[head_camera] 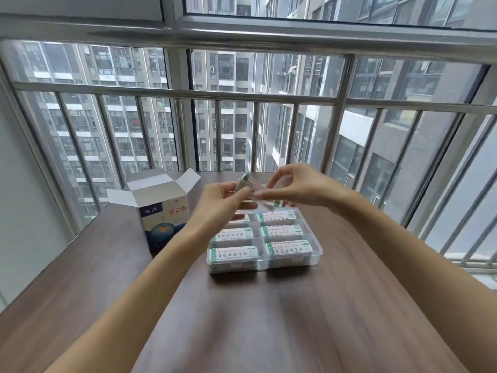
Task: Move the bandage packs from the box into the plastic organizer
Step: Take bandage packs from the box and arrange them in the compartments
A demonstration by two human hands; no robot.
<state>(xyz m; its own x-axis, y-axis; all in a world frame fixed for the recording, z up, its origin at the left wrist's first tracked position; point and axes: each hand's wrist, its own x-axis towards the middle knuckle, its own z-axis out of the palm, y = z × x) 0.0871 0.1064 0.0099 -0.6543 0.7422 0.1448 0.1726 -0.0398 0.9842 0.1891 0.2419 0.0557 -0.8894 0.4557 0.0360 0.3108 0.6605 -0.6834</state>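
We see both hands — left (pixel 217 196), right (pixel 293 188) — pinching white green-edged bandage packs (pixel 252 191) (blurred) above the dark wooden desk (pixel 269 319) by the barred window (pixel 242 103).

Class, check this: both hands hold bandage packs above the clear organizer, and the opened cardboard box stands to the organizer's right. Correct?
Not quite. The head view shows the cardboard box standing to the left of the organizer. The rest holds: left hand and right hand hold bandage packs above it.

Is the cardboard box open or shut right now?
Open: the cardboard box stands upright on the table with its top flaps spread.
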